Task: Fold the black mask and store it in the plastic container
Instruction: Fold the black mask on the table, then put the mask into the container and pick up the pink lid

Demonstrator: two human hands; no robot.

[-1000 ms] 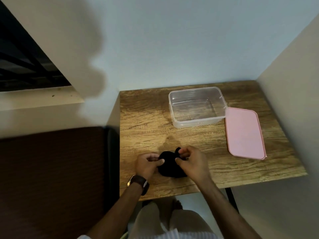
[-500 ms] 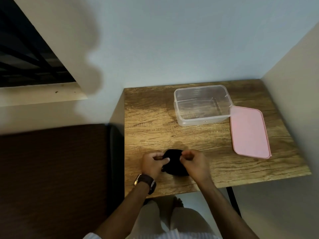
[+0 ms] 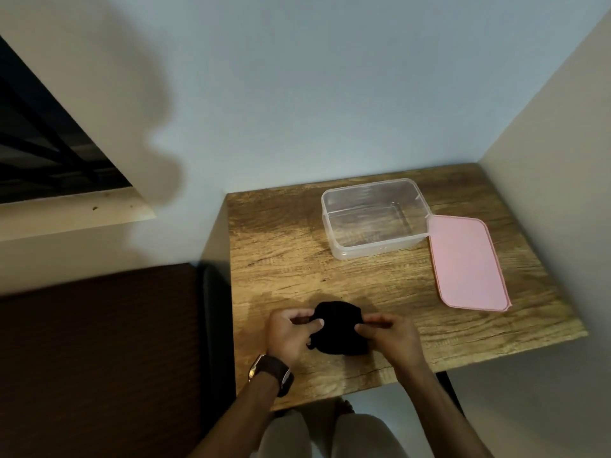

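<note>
The black mask [image 3: 337,327] lies bunched on the wooden table [image 3: 284,259] near its front edge. My left hand [image 3: 289,332] pinches the mask's left side and my right hand [image 3: 388,335] pinches its right side, both resting low on the table. A clear plastic container [image 3: 375,218] stands open and empty at the back of the table, well beyond the mask. Its pink lid [image 3: 466,262] lies flat on the table to the right of it.
Walls close the table in at the back and on the right. A dark brown surface [image 3: 99,358] lies to the left, below table height. A watch [image 3: 272,373] is on my left wrist. My knees [image 3: 327,434] show under the front edge.
Both hands shifted their grip on the mask, moving apart to its left and right sides, so more of the black cloth shows between them. The view also shifted slightly.
</note>
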